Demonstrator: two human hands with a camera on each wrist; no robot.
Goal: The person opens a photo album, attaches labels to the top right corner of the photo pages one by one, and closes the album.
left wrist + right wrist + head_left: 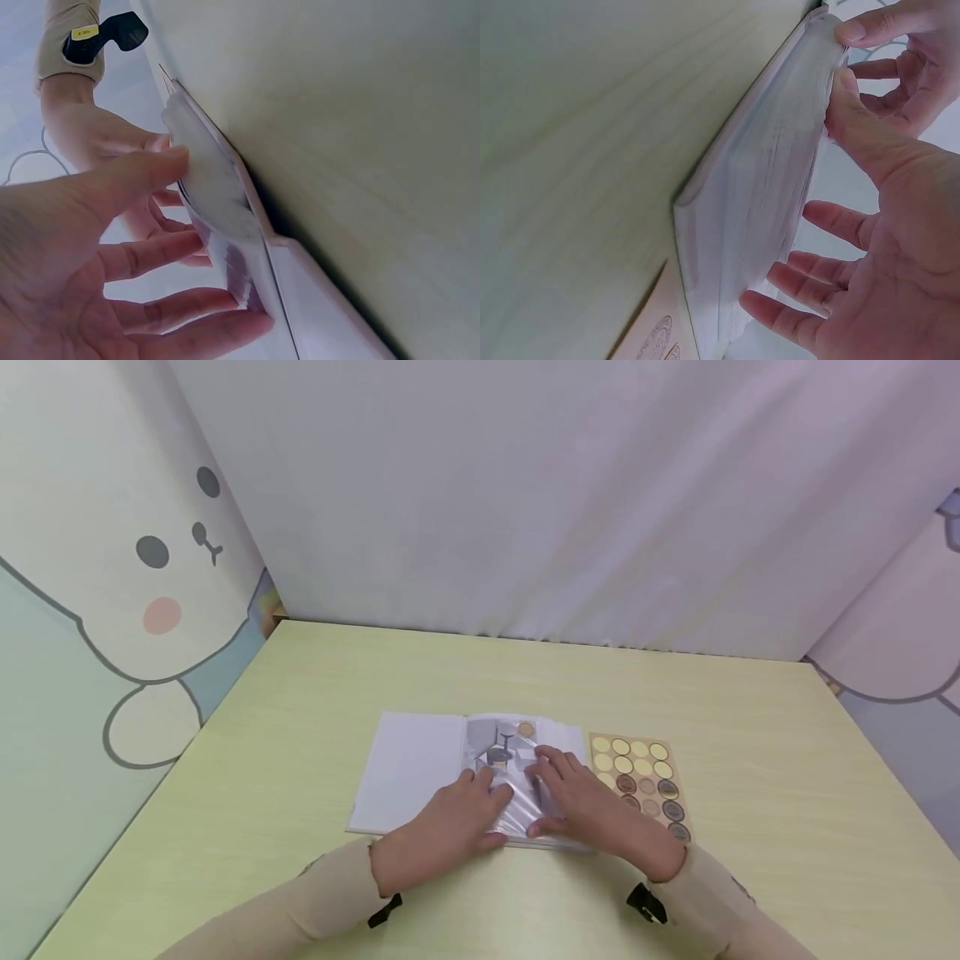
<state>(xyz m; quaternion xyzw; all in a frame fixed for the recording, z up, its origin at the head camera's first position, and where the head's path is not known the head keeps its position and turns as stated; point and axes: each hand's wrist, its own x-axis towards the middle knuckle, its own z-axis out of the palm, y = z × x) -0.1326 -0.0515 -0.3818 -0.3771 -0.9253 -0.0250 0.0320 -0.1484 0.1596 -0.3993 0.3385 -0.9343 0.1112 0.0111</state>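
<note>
An album (408,772) lies open on the table, a white inside cover on its left and a thick stack of pages (769,195) on its right. Clear, wrinkled plastic covers the top page, which carries a grey-and-white picture (483,739) and a round gold-brown sticker (526,728) near its upper edge. My left hand (461,810) rests on the lower left of that page, thumb by the near edge. On the page's right part, my right hand (581,797) touches the plastic with spread fingertips. In the left wrist view, the left fingers (157,255) lie loosely extended against the page.
Just right of the album lies a sheet of round stickers (643,768), yellow above and brown or dark below; my right forearm partly covers it. The pale wooden table (765,793) extends around both. A light curtain (525,510) hangs behind the table's far edge.
</note>
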